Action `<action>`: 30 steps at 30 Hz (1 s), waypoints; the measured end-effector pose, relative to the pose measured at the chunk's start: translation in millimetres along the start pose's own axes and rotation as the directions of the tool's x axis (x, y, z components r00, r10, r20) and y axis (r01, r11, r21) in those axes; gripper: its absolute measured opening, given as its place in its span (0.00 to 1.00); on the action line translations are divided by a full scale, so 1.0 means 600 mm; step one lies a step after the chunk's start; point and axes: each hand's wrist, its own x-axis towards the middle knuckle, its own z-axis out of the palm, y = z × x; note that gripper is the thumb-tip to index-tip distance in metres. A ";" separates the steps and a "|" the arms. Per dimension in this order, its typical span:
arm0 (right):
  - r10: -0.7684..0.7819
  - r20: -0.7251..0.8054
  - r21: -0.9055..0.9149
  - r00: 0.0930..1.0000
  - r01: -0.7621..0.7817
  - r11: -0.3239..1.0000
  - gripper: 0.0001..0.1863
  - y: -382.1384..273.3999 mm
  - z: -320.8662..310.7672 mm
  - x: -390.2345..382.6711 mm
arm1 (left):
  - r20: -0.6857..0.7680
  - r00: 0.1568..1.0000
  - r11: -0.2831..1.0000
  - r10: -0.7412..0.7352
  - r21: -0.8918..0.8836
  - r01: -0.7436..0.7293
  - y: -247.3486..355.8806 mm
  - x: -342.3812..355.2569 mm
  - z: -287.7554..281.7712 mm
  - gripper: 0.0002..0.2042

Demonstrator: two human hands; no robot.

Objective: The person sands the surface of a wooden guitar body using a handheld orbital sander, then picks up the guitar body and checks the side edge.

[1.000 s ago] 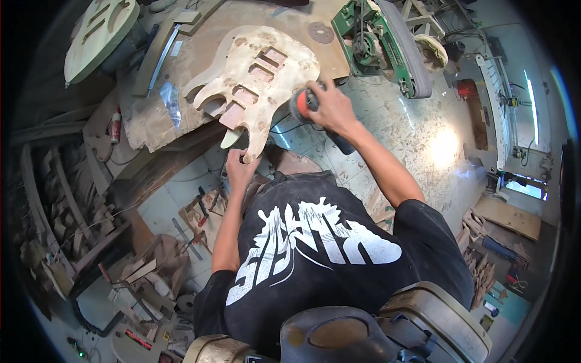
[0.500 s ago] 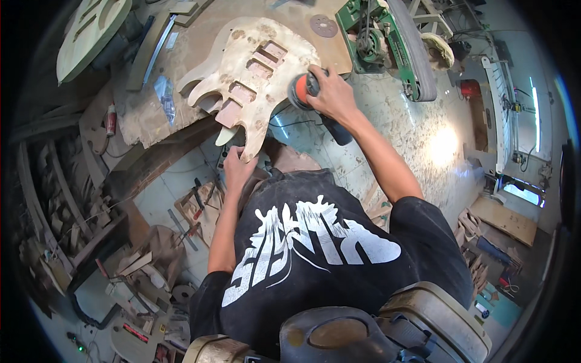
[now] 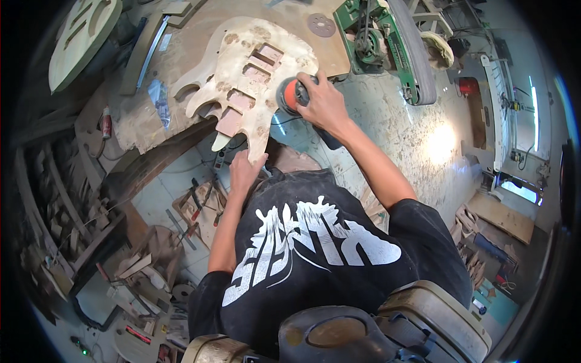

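A pale wooden guitar body (image 3: 225,68) with dark knots and several cut-out pockets lies across the near edge of the workbench. Beneath it, a second similar body (image 3: 196,77) shows along the left side, mostly hidden. My left hand (image 3: 245,173) is closed on the tip of the upper body's near horn, by my waist. In my right hand (image 3: 325,106) is a handheld power sander with an orange and black head (image 3: 293,95). Its round pad meets the body's right edge, tilted on its side; exact contact is hard to see.
On the bench (image 3: 142,121) lie a sanding disc (image 3: 322,25) and a clear plastic piece (image 3: 160,100). A green belt sander (image 3: 372,45) stands at the far right. Another guitar body (image 3: 82,45) sits far left. Wood scraps (image 3: 145,266) and clamps crowd the lower left.
My right hand has brought the sander left and slightly nearer along the body's right edge. The body has shifted slightly, and my left hand has moved a little with its horn.
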 end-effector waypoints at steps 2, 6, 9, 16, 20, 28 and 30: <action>-0.010 0.006 -0.001 1.000 0.010 1.000 0.34 -0.001 -0.003 0.002 | 0.037 0.999 1.000 0.005 -0.001 -0.005 0.000 0.003 -0.002 0.31; 0.026 0.036 0.011 0.999 -0.026 1.000 0.34 0.006 -0.006 -0.019 | 0.046 0.998 0.997 0.038 -0.069 -0.035 0.002 0.001 -0.004 0.29; 0.027 0.030 0.009 0.999 -0.027 1.000 0.34 0.003 -0.004 -0.012 | 0.032 0.998 0.997 0.048 -0.058 -0.046 0.003 0.003 -0.002 0.29; -0.038 0.086 0.000 0.996 0.038 0.999 0.35 -0.026 -0.010 0.032 | 0.005 0.998 0.991 0.065 -0.121 -0.064 0.009 0.000 -0.009 0.28; -0.021 0.110 -0.034 0.994 0.025 0.999 0.34 -0.015 -0.021 0.016 | 0.007 0.998 0.994 0.058 -0.098 -0.057 0.007 0.001 -0.010 0.29; -0.120 0.032 -0.037 0.992 0.122 0.992 0.32 -0.021 -0.011 0.074 | -0.019 0.997 0.995 0.081 -0.050 -0.082 -0.004 0.002 -0.005 0.31; -0.137 0.071 0.023 0.988 0.136 0.990 0.32 -0.051 -0.005 0.068 | 0.007 0.997 0.996 0.070 -0.055 -0.070 0.000 0.003 -0.010 0.31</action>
